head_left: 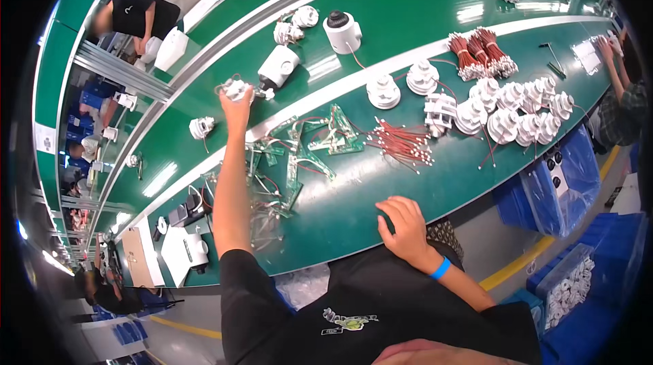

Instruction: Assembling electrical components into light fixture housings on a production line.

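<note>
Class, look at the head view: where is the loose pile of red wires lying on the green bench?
The loose pile of red wires lies right of centre, between the green circuit boards and the white round parts, beyond the right hand.

Bright overhead light, your view sharp at centre. White glare streaks on green belt point(381, 11). Fisheye bends edges; corners black, rim soft.
</note>
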Available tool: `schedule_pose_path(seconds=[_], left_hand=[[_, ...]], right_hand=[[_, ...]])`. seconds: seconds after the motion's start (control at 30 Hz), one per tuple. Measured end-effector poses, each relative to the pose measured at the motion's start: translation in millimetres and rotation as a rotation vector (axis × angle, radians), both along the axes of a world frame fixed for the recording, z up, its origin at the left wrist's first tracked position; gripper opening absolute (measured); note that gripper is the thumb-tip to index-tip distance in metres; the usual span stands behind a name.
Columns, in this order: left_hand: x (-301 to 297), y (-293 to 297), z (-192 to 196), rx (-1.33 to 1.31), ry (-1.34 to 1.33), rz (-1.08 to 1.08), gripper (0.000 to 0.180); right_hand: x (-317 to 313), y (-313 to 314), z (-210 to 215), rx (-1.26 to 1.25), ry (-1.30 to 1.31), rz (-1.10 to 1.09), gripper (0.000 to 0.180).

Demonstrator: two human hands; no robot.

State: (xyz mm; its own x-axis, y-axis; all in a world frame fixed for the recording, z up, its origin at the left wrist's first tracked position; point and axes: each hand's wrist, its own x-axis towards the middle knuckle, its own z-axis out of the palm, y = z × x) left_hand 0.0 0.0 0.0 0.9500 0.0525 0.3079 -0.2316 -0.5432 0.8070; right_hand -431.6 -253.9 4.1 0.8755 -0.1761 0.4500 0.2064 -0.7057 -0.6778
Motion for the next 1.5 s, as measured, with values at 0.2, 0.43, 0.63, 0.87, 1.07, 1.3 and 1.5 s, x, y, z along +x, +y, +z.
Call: schedule_pose_path(seconds=[0.2, 0.43, 0.63, 0.87, 1.07, 1.3, 1.5], left_hand=[[23, -26, 32, 0.317, -0.24, 0.323, 0.086], [114, -122, 46, 0.483, -0.121, -0.243, 0.076], [174, -138, 34, 0.472, 0.523, -0.125, 0.068], [138, -72, 79, 0.005, 0.528, -0.263, 0.09], [109, 164, 47, 1.267, 0.529, 0.284, 0.079], [3, 342, 14, 0.667, 0.366, 0.396, 0.075], [-16, 212, 58, -0.667, 0.42, -0.13, 0.029]], right_hand=[[7, 6, 3, -0.174, 0.02, -0.043, 0.029], [5, 7, -2, -0.275, 0.06, -0.038, 0.028], [6, 6, -1, -0.251, 0.079, -0.038, 0.027], [15, 2, -2, -0.249, 0.104, 0.014, 0.026], [15, 10, 1, -0.246, 0.089, -0.013, 0.028], [5, 12, 3, -0.233, 0.033, 0.007, 0.031], [4, 14, 1, -0.248, 0.073, -0.091, 0.032]])
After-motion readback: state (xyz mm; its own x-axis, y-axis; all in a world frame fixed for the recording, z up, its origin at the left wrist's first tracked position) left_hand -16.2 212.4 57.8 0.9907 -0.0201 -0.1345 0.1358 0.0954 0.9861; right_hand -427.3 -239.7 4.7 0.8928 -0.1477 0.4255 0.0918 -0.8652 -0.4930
